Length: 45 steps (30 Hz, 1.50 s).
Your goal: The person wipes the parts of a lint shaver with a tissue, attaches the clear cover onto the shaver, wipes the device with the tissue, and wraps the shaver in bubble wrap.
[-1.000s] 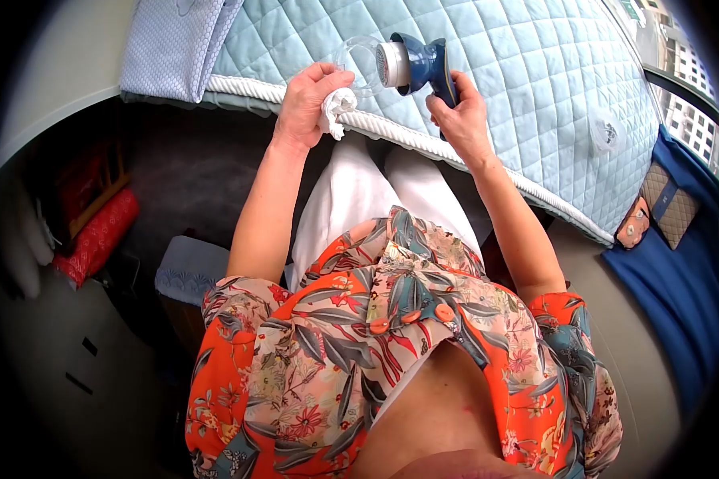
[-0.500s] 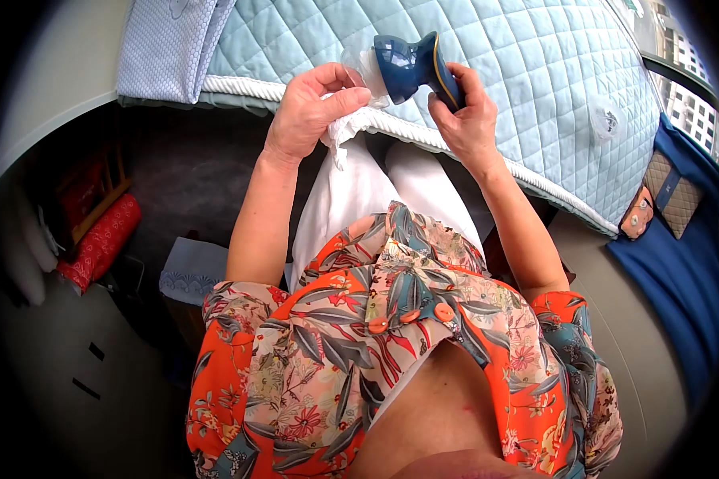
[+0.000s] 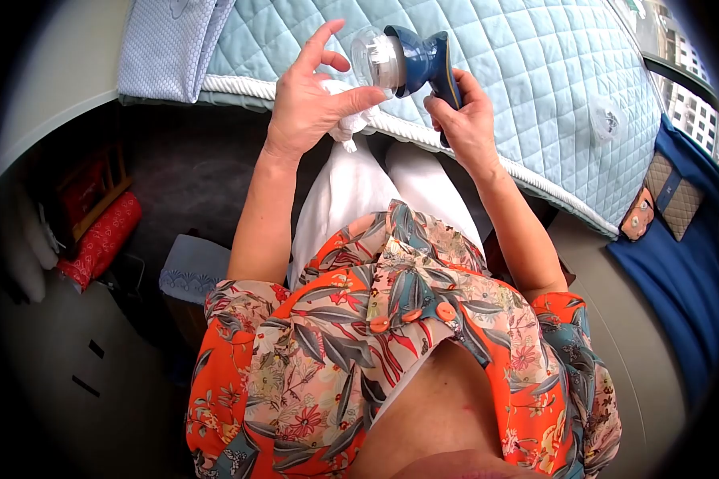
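Note:
In my right hand (image 3: 470,120) is the handle of a dark blue fabric shaver (image 3: 415,64) with a gold edge line; the fingers are wrapped round it. A clear plastic cup (image 3: 366,57) sits at the shaver's left end, with whitish material visible inside. My left hand (image 3: 311,104) is beside that cup, its thumb and forefinger spread apart. A crumpled white cloth (image 3: 358,121) is tucked in the left palm under the thumb; the lower fingers are partly hidden. Both hands are above the edge of a light blue quilted cover (image 3: 527,104).
A folded pale cloth (image 3: 164,52) lies at the upper left. On the quilt's right is a clear plastic piece (image 3: 607,120). Farther right are a blue cloth (image 3: 679,271), a brown quilted pouch (image 3: 671,191) and an orange case (image 3: 637,214). A red roll (image 3: 100,243) stands low at left.
My left thumb and forefinger have opened and come away from the clear cup. The shaver has shifted slightly right and turned a little. The white cloth has stayed with the left hand.

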{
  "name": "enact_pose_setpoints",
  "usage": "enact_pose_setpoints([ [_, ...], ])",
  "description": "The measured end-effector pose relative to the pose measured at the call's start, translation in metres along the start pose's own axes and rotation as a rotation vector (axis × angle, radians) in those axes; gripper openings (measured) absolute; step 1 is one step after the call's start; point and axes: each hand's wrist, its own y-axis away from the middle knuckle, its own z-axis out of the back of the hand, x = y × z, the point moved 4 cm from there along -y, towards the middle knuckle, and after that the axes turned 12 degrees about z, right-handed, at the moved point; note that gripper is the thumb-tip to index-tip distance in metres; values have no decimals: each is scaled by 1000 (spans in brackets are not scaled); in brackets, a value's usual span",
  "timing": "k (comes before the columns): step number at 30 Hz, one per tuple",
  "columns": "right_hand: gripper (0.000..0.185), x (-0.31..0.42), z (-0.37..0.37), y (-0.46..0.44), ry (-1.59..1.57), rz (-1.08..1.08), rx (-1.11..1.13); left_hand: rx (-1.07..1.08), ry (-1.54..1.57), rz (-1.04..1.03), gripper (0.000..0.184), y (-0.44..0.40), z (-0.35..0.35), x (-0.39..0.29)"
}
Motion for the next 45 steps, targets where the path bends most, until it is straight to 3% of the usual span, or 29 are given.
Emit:
enact_pose_setpoints([
  [2,34,5,-1,-1,-17,-18,5,-59,-253,-31,86,1,2,-8],
  [5,35,4,-2,-2,-31,-20,9,-55,-320,-161,85,-3,-3,-14],
  [8,35,4,-1,-3,-25,-27,9,11,-277,-160,85,-8,-10,-14],
  [11,35,8,-1,-2,-22,-32,7,66,12,-46,85,-5,-11,-9],
  [21,33,12,1,-7,27,48,18,119,-52,-4,85,-9,-10,-16],
  [27,31,8,2,-6,-15,-27,40,113,-92,40,86,-14,-11,-11],
  [29,31,10,2,-6,60,-6,53,111,-65,94,96,-16,-10,-8],
  [38,34,6,4,-3,156,127,44,145,-79,102,99,-13,-10,-5],
  [45,33,16,5,0,174,291,-15,238,104,134,91,-6,-13,-12],
])
